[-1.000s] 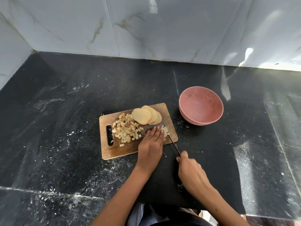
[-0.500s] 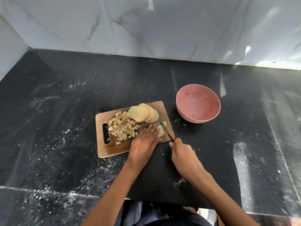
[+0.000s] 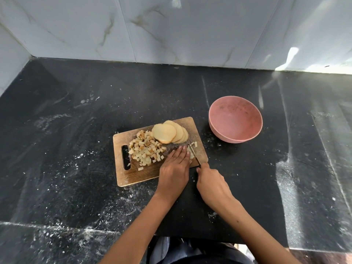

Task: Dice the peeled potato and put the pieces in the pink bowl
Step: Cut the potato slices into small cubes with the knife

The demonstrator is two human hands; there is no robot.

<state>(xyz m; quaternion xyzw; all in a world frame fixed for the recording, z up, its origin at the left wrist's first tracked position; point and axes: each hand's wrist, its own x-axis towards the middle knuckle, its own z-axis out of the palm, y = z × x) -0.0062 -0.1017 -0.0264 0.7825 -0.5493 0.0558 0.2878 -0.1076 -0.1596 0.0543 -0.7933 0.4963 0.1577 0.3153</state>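
Observation:
A wooden cutting board [image 3: 129, 174] lies on the black counter. On it sit a heap of diced potato [image 3: 145, 149], a fan of round potato slices [image 3: 167, 133] and a few cubes [image 3: 194, 144] near its right edge. My left hand [image 3: 174, 168] presses flat, fingers straight, on a potato slice [image 3: 190, 154] that is mostly hidden under it. My right hand [image 3: 212, 184] grips a knife [image 3: 194, 154] whose blade rests on that slice, right beside my left fingertips. The pink bowl [image 3: 235, 119] stands to the right of the board and holds nothing.
The black stone counter [image 3: 76, 130] is dusted with white specks. Grey marble wall tiles [image 3: 171, 29] close it off at the back and left. The counter's front edge runs just below my forearms.
My right hand has moved forward and brought the knife blade onto the slice under my left fingers. The camera view shifted slightly.

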